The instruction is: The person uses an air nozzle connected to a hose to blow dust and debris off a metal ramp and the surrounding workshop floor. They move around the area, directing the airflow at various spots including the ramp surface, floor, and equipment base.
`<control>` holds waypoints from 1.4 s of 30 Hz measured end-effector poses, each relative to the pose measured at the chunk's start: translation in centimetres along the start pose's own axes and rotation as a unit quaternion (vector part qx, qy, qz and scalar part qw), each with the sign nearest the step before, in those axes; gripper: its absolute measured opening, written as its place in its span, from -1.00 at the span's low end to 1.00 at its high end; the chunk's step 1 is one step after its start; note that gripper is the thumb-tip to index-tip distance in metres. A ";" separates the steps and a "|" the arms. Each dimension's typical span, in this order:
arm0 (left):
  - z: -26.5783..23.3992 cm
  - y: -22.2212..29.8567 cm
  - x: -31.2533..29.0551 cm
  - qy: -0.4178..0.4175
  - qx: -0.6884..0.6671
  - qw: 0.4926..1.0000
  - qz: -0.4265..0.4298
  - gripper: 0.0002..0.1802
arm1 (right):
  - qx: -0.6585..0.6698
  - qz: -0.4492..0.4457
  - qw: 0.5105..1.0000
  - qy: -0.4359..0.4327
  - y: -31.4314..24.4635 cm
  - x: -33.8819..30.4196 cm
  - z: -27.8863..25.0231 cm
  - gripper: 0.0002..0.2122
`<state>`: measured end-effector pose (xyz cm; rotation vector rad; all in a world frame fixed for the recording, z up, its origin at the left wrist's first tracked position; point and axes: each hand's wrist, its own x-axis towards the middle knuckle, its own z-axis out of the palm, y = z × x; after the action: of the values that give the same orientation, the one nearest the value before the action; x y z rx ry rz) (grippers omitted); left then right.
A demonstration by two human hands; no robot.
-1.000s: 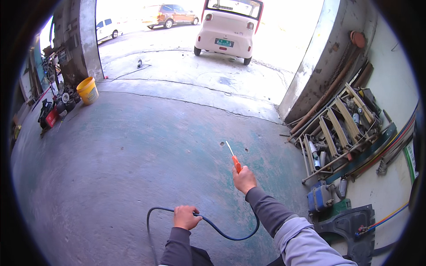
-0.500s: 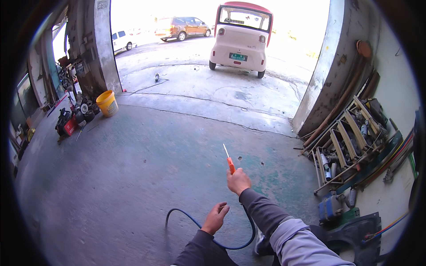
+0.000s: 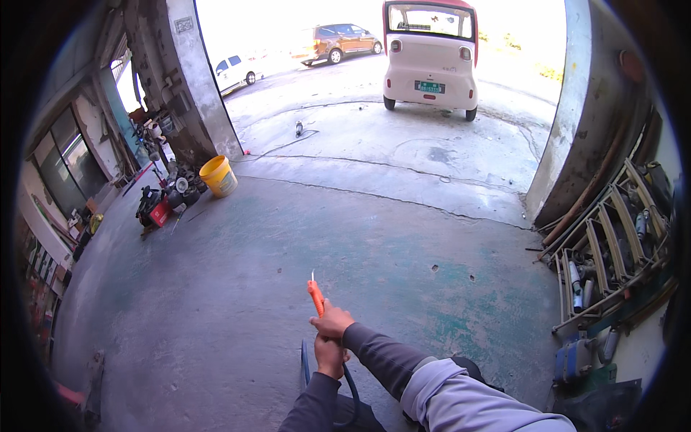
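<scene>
My right hand (image 3: 332, 320) is wrapped round an orange-handled tool (image 3: 315, 294) with a thin pale rod at its tip, pointing away from me above the floor. It resembles a welding electrode holder. Directly below, my left hand (image 3: 330, 356) is closed against the underside of my right hand, where a dark blue cable (image 3: 353, 392) leaves the tool. My fingers and palm hide most of what the left hand grips. The cable loops down beside my left forearm.
A yellow bucket (image 3: 219, 177) stands by the left doorway pillar, beside dark parts and a red box (image 3: 160, 213). Metal racks (image 3: 603, 248) with pipes lean along the right wall. Outside are a small pinkish-white car (image 3: 430, 70), a brown van (image 3: 341, 42) and a small corded tool (image 3: 299, 129).
My right hand has drawn the tool leftward and closer to me. My left hand, open and apart before, has closed just below it. The view has turned left.
</scene>
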<state>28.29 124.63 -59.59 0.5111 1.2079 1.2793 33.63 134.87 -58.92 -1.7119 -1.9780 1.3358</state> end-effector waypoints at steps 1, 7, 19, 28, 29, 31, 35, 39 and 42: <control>-0.8 0.2 0.3 0.023 0.009 1.000 0.002 -0.91 | 0.001 -0.031 0.999 -0.034 -0.6 0.6 0.5 -0.25; -2.7 1.3 3.7 0.094 -0.164 0.982 -0.026 -0.87 | -0.102 -0.166 0.979 -0.065 -4.0 4.8 2.4 -0.38; 10.8 5.5 0.0 -0.142 0.410 0.888 -0.153 -0.22 | -0.145 -0.105 0.982 0.056 -15.5 16.2 -18.0 -0.38; 13.6 19.9 9.1 0.076 0.617 0.779 0.083 -0.32 | -0.100 -0.029 0.995 -0.002 -29.4 23.2 -30.7 -0.37; 12.5 21.2 11.0 0.050 0.593 0.796 0.112 -0.48 | -0.113 -0.046 0.993 -0.001 -31.7 24.3 -31.1 -0.38; 9.5 23.3 15.0 0.012 0.568 0.821 0.060 -0.74 | -0.140 -0.081 0.987 0.005 -36.2 27.2 -31.8 -0.39; -0.5 28.6 20.2 0.035 0.613 0.785 -0.086 -0.74 | -0.207 -0.116 0.971 -0.017 -43.9 35.0 -32.8 -0.42; -11.4 35.2 22.0 0.057 0.637 0.726 -0.253 -0.61 | -0.231 -0.046 0.969 -0.071 -45.9 43.3 -32.7 -0.43; -17.1 42.7 25.6 0.068 0.611 0.727 -0.305 -0.47 | -0.266 -0.005 0.962 -0.066 -46.0 48.8 -32.9 -0.43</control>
<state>-9.79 154.82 -39.40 0.8334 2.0541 -0.2166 8.91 197.10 -25.78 -1.8511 -2.5971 0.9863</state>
